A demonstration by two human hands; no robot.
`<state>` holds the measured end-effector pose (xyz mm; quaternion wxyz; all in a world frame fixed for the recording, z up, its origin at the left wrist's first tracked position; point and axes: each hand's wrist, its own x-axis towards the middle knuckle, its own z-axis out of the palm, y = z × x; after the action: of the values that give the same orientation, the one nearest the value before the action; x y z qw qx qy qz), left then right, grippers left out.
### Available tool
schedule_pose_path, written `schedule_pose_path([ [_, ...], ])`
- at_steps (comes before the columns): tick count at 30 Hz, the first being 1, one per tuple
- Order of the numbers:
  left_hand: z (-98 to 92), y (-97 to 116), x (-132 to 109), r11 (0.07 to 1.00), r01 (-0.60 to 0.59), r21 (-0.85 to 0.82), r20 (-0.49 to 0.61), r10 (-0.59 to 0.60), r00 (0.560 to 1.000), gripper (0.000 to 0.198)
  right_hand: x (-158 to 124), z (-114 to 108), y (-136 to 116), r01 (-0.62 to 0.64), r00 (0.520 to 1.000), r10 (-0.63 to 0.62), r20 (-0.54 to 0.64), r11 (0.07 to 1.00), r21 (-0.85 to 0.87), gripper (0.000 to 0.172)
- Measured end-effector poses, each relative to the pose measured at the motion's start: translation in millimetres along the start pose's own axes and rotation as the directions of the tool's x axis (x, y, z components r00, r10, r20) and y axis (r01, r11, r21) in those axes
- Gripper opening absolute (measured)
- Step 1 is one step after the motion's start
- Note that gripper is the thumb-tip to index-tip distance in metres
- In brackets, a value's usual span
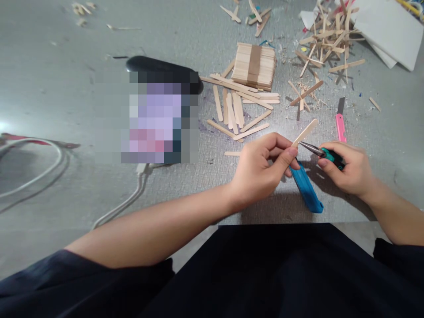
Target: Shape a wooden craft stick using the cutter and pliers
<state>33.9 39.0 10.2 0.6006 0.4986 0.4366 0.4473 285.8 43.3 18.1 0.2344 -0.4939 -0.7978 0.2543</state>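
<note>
A plain, near-black top with loose sleeves leaves both forearms bare.

A block-shaped bundle of pale, flat wooden sticks in a brown band lies on the grey, textured worktop. Nearer me than the bundle and to its right, my left grip pinches one pale, round-ended wooden stick; my right grip holds green-and-black-handled metal pliers, their narrow tips at the stick, whether touching I can't tell. A long blue plastic piece slants out by my left grip. Loose wooden sticks lie before the bundle; right of it, crossed wooden sticks and a pink-handled cutter.
</note>
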Motion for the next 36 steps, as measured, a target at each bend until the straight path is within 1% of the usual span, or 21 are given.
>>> schedule_pose_path([
  [8,0.4,0.4,0.3,1.000,0.005,0.010,0.007,-0.005,1.000,0.018,-0.9,0.4,2.8,0.002,1.000,-0.002,0.007,1.000,-0.016,0.028],
  [17,-1.0,-1.7,0.5,0.999,-0.026,0.048,0.011,0.025,1.000,0.017,-0.5,-0.5,1.8,0.027,1.000,-0.026,0.010,0.999,-0.019,0.025],
  [24,-1.4,-0.4,0.2,0.999,0.002,0.032,0.010,-0.002,1.000,0.020,0.3,1.3,2.7,0.023,1.000,-0.022,0.021,0.999,-0.045,0.027],
  [30,-2.5,1.8,1.0,1.000,0.009,-0.003,0.046,-0.009,0.999,0.019,1.3,1.7,2.4,0.048,0.999,-0.048,0.013,0.997,-0.052,0.027],
  [36,-1.8,2.7,0.1,1.000,0.002,0.006,0.055,-0.002,0.998,0.018,1.4,1.3,0.5,0.080,0.997,-0.080,-0.007,0.995,-0.054,0.026],
])
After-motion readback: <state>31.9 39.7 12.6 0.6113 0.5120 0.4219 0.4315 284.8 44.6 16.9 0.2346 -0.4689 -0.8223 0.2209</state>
